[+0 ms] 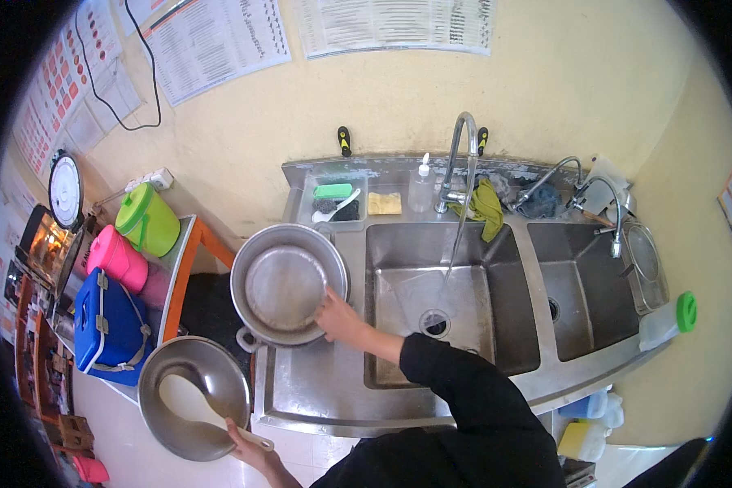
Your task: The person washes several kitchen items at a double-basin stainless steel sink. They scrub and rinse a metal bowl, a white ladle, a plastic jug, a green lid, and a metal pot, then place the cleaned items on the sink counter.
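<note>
A large aluminium pot (287,287) stands at the left end of the steel sink counter, a wide shallow basin or lid seeming to fill its mouth. My right hand (338,314) reaches over the pot's right side, its fingers at the inner rim; whether they grip it cannot be told. Off the counter's left edge, my left hand (247,442) holds a steel mixing bowl (152,390) by its rim, together with the handle of a large pale rice paddle (186,399) that lies across the bowl. Water runs from the tall curved faucet (471,137) into the larger sink basin (396,293).
Behind the basins are a sponge tray (361,224), a pump bottle (421,192) and a green cloth (487,207). A smaller basin (576,293) lies right, near a green-lidded container (659,326). At left, a side table (186,250) holds a blue cooler (113,329) and lidded buckets.
</note>
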`<control>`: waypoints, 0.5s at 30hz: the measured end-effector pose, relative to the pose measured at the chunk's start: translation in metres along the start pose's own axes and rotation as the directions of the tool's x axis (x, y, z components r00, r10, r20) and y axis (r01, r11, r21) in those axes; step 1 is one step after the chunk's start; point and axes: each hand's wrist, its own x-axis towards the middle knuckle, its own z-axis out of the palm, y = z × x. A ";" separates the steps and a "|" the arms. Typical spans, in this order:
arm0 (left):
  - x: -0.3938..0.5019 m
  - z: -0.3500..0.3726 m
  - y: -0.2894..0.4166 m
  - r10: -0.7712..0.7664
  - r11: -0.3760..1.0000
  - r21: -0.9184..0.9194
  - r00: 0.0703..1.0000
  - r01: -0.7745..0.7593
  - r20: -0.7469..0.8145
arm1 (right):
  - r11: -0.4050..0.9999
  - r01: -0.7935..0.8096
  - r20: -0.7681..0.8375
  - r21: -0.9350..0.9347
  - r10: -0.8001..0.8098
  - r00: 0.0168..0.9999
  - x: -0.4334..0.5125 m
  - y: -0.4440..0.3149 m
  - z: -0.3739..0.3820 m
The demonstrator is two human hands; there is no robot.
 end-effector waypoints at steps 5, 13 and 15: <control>-0.021 0.016 -0.008 -0.116 0.993 -0.013 0.981 0.119 0.153 | 0.997 0.052 -0.406 0.063 -0.022 0.913 0.009 0.038 0.010; -0.078 0.082 -0.051 -0.424 0.905 0.259 0.702 0.336 0.572 | -0.421 0.120 0.281 0.899 0.765 0.579 -0.089 0.142 0.110; -0.098 0.121 -0.070 -0.416 0.885 0.239 0.448 0.400 0.791 | -0.754 0.295 0.485 0.587 0.619 0.618 -0.113 0.168 0.131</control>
